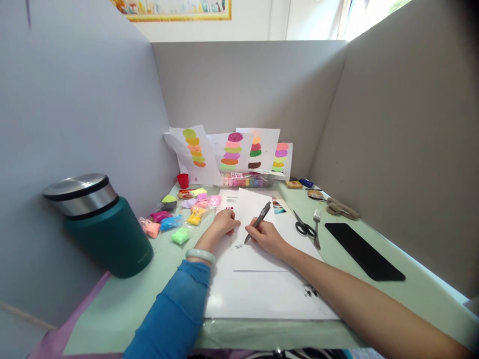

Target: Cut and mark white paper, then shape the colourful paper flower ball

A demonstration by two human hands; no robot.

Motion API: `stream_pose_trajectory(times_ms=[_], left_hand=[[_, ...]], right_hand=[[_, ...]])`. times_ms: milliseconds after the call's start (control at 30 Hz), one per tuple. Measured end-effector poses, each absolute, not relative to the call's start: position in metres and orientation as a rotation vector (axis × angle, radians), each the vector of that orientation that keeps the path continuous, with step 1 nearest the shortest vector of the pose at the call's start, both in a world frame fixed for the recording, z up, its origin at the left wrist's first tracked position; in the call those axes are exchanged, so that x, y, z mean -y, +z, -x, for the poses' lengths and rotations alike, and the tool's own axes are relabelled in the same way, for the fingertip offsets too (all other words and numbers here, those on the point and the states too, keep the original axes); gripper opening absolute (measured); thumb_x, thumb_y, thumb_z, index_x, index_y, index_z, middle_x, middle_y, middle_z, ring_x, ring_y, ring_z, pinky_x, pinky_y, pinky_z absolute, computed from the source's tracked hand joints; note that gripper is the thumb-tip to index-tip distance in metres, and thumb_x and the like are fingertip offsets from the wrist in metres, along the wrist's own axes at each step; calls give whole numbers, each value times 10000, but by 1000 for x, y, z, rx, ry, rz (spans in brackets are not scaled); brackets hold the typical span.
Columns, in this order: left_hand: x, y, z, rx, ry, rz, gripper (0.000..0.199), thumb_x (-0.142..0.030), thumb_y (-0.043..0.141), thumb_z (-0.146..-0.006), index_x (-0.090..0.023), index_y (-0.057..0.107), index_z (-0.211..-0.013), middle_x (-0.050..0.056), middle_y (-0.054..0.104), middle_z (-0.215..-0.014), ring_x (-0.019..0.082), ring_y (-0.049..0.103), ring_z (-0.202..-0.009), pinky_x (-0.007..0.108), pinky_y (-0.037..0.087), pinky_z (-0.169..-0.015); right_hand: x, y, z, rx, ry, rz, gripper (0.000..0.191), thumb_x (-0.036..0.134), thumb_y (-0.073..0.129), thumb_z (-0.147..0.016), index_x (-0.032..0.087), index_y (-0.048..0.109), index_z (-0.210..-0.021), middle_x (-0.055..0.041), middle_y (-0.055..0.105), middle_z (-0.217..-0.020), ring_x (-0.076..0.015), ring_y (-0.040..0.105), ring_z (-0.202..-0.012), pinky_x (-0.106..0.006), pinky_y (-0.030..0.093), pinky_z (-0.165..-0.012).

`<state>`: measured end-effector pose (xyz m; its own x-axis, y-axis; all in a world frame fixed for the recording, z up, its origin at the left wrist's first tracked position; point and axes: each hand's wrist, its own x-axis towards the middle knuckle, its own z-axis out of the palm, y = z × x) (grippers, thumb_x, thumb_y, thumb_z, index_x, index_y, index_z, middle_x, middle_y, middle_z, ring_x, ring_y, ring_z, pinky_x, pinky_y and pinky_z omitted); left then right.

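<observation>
My right hand [267,238] is closed around a dark grey pen [263,214]. The pen slants, its tip down at a sheet of white paper [258,259] beside a few small dark marks. My left hand [225,222] rests at the left edge of this sheet with curled fingers and the thumb pointing right; nothing shows in it. A pale bangle [201,256] and a blue sleeve [175,304] are on the left arm. Under the paper is a larger white board [239,304], with dark specks near its lower right, beside my right forearm.
Left are colourful clay packets [180,235] and a green flask [108,234]. Scissors [305,229], a fork [317,224] and a black phone-like slab [362,249] lie right. Colour-swatch sheets [207,164] lean at the back behind a red cup [183,180]. Grey partitions [250,85] enclose the table.
</observation>
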<state>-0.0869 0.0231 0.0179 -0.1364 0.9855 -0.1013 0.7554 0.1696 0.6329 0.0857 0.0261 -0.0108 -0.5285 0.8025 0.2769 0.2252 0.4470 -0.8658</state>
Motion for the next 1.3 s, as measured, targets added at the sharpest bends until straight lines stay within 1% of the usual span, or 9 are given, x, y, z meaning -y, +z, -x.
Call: stream_pose_trajectory(times_ms=[300,633,1100,1300], left_hand=[[-24,17,88,-1943,627,-1653,90,-191,587,-682,-186,497,-681,-47,493,-426,120,501,-449,205,338,-451],[-27,13,88,-1940,647,-1623,89,-194,579,-678,-186,498,-715,-45,492,-435,136,529,-454,210,356,-455],[-26,12,89,-1930,651,-1643,102,-198,565,-681,-195,463,-694,-44,495,-433,127,518,-442,201,341,-432],[-26,13,89,-1943,636,-1636,99,-199,578,-688,-186,485,-720,-48,492,-430,121,514,-440,197,337,-436]], right_hand=[[-26,-10,-86,1988,1052,857,248,354,508,-825,184,509,-643,37,509,-564,-115,457,-544,-240,361,-571],[-28,-12,-86,1988,1019,889,254,359,500,-830,185,504,-646,39,504,-554,-113,445,-530,-238,350,-557],[-32,-15,-86,1975,1008,910,235,344,492,-829,185,501,-656,35,509,-555,-113,439,-532,-235,346,-557],[-32,-16,-86,1980,991,908,239,338,492,-828,183,495,-646,35,504,-552,-113,448,-540,-232,351,-564]])
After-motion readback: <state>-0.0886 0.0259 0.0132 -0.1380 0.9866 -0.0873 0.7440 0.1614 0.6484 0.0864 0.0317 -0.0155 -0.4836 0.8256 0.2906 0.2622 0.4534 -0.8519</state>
